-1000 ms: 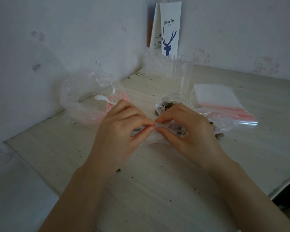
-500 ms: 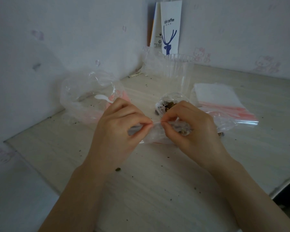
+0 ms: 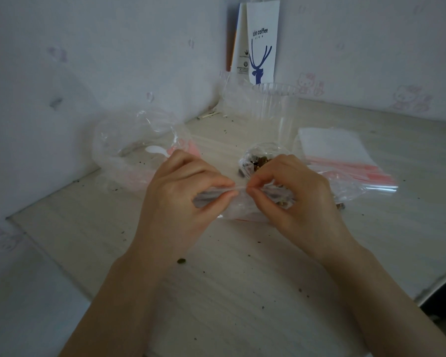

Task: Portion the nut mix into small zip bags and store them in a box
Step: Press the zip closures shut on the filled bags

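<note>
Clear plastic small zip bag: lies over the middle of the tabletop, its top strip stretched between the two hands and its body below the fingertips, its lower edge by the wood
Left hand: thumb and forefinger pinch the left part of the top strip; the other fingers are curled beneath
Right hand: thumb and forefinger pinch the same strip just beside the left fingertips, almost touching them; the other fingers curl over the bag's right part
Nut mix: a few brown pieces show through the bag under the right fingers
Round clear tub: just behind the right hand, toward the far corner, with brown nut pieces in it
Tall clear container: upright behind the tub, near the far corner; contents cannot be made out
Stack of empty zip bags: flat near the right edge, pink seal strips on its near side
Large clear bag: crumpled by the left edge, a white spoon in it
Paper bag: against the wall at the far corner, blue deer mark, top cut off by the frame
Stray nut: on bare wood beside the left wrist
Hard to tell: whether the strip is sealed; how much the bag holds, since the right hand covers that part
</note>
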